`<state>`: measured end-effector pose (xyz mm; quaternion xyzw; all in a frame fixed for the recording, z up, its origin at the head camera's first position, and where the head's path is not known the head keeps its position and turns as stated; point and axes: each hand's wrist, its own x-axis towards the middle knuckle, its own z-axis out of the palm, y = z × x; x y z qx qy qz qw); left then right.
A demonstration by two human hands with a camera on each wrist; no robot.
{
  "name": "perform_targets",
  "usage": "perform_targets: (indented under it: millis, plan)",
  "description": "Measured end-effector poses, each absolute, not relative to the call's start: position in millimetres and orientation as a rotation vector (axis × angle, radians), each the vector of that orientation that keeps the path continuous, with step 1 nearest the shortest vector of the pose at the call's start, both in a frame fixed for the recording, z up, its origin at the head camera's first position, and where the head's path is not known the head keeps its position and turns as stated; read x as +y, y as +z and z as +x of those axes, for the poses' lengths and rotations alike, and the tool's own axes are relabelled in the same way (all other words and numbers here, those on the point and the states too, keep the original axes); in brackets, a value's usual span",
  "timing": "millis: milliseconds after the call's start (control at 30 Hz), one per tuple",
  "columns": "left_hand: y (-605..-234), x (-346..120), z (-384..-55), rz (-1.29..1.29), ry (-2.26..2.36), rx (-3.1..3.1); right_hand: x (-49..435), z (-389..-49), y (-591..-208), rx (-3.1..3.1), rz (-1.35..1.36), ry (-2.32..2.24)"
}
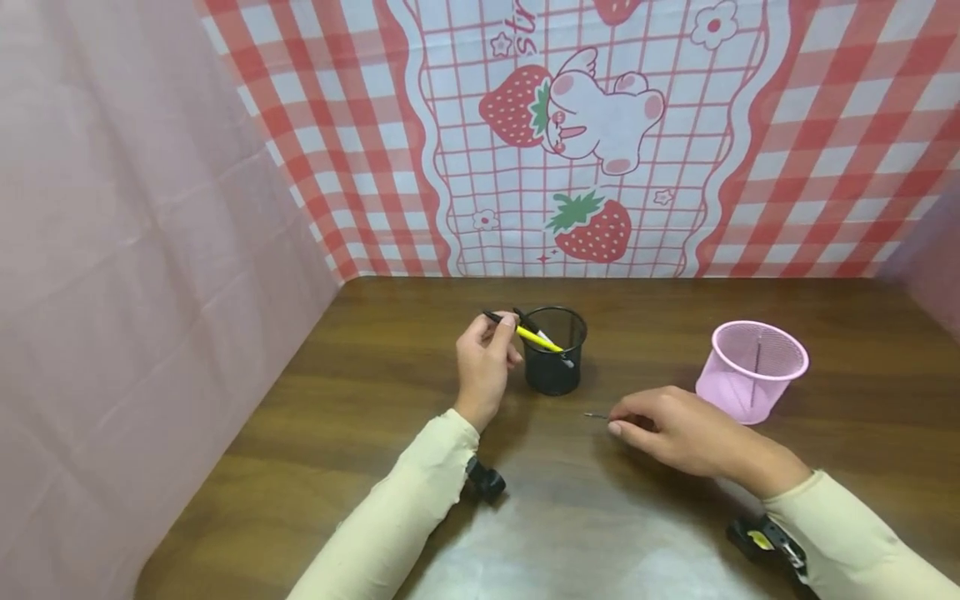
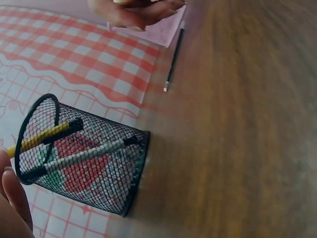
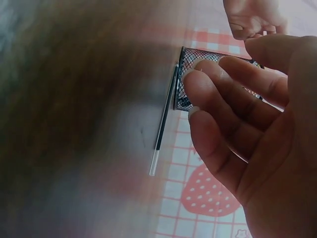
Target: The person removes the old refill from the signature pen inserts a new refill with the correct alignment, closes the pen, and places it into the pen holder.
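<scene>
My left hand [image 1: 486, 358] pinches a yellow pen [image 1: 538, 338] with black ends, its lower part inside the black mesh pen cup [image 1: 553, 375]. In the left wrist view, a white pen with black ends [image 2: 94, 152] leans inside that cup, below the yellow pen [image 2: 37, 139]. A thin dark pen refill [image 3: 166, 114] with a clear end lies on the table beside the cup. My right hand [image 1: 678, 433] is over this refill with fingers loosely bent. The right wrist view shows the right hand's fingers [image 3: 213, 134] apart from it, holding nothing.
A pink mesh pen cup [image 1: 738, 400] stands on the brown wooden table [image 1: 360, 358], to the right behind my right hand. A red-and-white checked cloth [image 1: 360, 150] hangs at the back, with a pale pink cloth [image 1: 150, 250] along the left side.
</scene>
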<state>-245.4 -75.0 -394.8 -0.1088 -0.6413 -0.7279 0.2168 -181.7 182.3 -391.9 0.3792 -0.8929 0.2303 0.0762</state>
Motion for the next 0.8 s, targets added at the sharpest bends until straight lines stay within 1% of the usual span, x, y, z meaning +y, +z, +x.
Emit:
perform_targets:
  millis: [133,267,467,800]
  plan:
    - [-397,-80,-245,-0.292,-1.984,-1.793,179,-183,-390,-2.698,1.158,0.675]
    - [-398,-83,-248,-0.338,-1.936,-1.805,181,-182,-387,-2.708,1.148,0.680]
    - [-398,-83,-254,-0.443,-1.872,-1.887,193,-181,-369,-2.694,1.057,0.767]
    - [-394,-86,-256,-0.455,-1.694,-2.090,201,-191,-347,-2.733,1.011,0.682]
